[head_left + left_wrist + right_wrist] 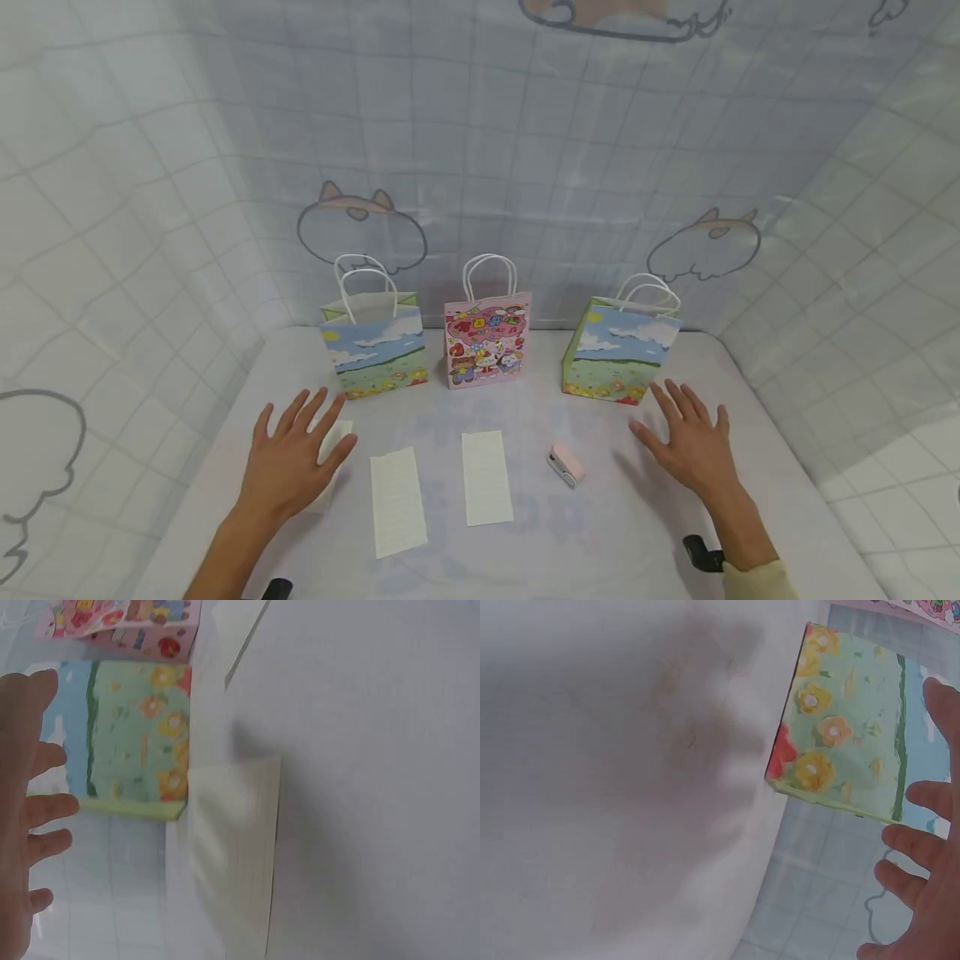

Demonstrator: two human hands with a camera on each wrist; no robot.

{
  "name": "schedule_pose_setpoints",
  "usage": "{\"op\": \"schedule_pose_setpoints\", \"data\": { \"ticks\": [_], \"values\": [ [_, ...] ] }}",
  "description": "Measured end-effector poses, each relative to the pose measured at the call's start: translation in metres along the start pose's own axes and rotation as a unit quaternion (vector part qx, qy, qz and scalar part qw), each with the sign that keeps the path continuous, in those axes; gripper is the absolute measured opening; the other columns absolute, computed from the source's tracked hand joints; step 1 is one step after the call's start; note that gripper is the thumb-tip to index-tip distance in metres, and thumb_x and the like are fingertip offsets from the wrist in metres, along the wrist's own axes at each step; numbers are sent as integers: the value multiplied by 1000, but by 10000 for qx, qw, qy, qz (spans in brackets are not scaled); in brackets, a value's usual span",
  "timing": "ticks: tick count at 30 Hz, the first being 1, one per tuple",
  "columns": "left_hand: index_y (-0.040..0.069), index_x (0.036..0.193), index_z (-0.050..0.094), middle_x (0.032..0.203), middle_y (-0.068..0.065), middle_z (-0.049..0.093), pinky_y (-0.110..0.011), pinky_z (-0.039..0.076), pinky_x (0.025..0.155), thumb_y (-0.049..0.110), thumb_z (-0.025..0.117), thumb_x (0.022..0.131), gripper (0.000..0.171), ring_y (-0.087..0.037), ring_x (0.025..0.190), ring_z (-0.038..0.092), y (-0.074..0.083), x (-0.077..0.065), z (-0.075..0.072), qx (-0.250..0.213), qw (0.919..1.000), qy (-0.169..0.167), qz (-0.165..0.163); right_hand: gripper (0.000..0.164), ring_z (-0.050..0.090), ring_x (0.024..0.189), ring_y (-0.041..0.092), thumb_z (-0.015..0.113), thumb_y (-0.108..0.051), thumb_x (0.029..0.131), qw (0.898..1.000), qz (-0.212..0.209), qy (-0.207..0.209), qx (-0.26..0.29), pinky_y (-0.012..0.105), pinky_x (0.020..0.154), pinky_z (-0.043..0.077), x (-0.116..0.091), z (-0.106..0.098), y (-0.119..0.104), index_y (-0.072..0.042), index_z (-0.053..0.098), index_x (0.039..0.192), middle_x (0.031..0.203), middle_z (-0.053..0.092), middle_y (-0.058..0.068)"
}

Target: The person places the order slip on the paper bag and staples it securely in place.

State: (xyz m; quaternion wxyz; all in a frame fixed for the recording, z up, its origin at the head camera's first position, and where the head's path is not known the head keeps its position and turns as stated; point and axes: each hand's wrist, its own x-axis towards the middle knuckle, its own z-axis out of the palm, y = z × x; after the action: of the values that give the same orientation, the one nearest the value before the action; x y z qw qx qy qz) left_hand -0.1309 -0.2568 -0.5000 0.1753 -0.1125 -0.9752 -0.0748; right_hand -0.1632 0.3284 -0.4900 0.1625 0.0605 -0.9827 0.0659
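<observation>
My left hand (pixel 292 462) hovers with spread fingers over a slip of lined paper (pixel 327 467), partly hiding it; in the left wrist view that paper (pixel 236 832) lies below the hand. Two more lined paper slips, one (pixel 398 502) to its right and one (pixel 487 477) nearer the middle, lie flat on the table. A small pink stapler (pixel 566 465) rests to the right of them. On the far right my right hand (pixel 692 442) is held with fingers spread, holding nothing, just in front of a landscape-print gift bag (pixel 618 350).
Along the back stand another landscape-print gift bag (pixel 378 350) at left and a pink cartoon gift bag (pixel 487 342) in the middle, all with white handles. Curtain-like sheeting with a grid print (pixel 480 167) encloses the white table (pixel 525 558) at the back and sides.
</observation>
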Motion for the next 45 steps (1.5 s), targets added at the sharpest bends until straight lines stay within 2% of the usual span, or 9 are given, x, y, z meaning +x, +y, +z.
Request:
{"op": "schedule_pose_setpoints", "data": {
  "ticks": [4,8,14,19,26,32,39,45],
  "values": [
    [20,150,49,152,-13,48,-67,14,113,59,54,96,67,-38,142,38,13,5,2,-116,9998,23,150,80,36,138,45,66,-57,90,9998,42,-74,169,77,105,16,2,1,3,-12,41,152,152,42,23],
    [21,150,50,149,-12,52,-66,19,111,60,54,96,67,-37,140,41,25,9,5,-142,9996,-53,227,79,39,135,46,66,-56,91,9991,86,-179,382,77,103,20,5,3,5,-9,42,151,150,44,24],
    [21,146,54,139,-10,60,-63,29,107,60,56,95,64,-36,128,53,38,18,11,-263,9992,-165,251,83,40,132,52,60,-61,94,9940,517,-612,748,76,100,26,9,5,9,-4,39,151,149,43,29],
    [21,143,57,134,-8,63,-63,37,102,59,58,95,61,-36,125,56,47,24,21,-431,9981,-373,217,87,39,132,53,56,-64,94,9877,803,-890,1007,76,97,30,11,13,16,-3,37,152,148,40,32],
    [23,142,58,133,-5,64,-61,40,100,57,61,94,59,-32,124,57,59,31,31,-549,9964,-571,298,93,32,137,54,51,-71,93,9781,1072,-1233,1291,77,100,27,15,21,25,-4,33,155,152,34,34],
    [24,140,60,123,-2,66,-57,43,98,58,61,94,58,-28,117,59,72,35,39,-566,9947,-743,437,96,29,139,55,50,-73,92,9690,1288,-1502,1481,77,102,27,17,23,29,-5,29,157,154,30,34],
    [23,138,62,118,-1,64,-56,44,94,57,62,94,56,-27,112,59,84,35,42,-671,9917,-883,654,92,32,137,54,53,-67,95,9681,1187,-1413,1697,76,101,29,20,22,35,-2,29,156,153,32,34],
    [22,136,64,120,-2,64,-58,41,96,55,65,93,54,-28,114,58,92,41,47,-648,9911,-981,622,88,40,133,52,55,-59,97,9628,1063,-1289,2125,70,101,36,28,23,39,2,29,155,153,34,33]
  ]
}}
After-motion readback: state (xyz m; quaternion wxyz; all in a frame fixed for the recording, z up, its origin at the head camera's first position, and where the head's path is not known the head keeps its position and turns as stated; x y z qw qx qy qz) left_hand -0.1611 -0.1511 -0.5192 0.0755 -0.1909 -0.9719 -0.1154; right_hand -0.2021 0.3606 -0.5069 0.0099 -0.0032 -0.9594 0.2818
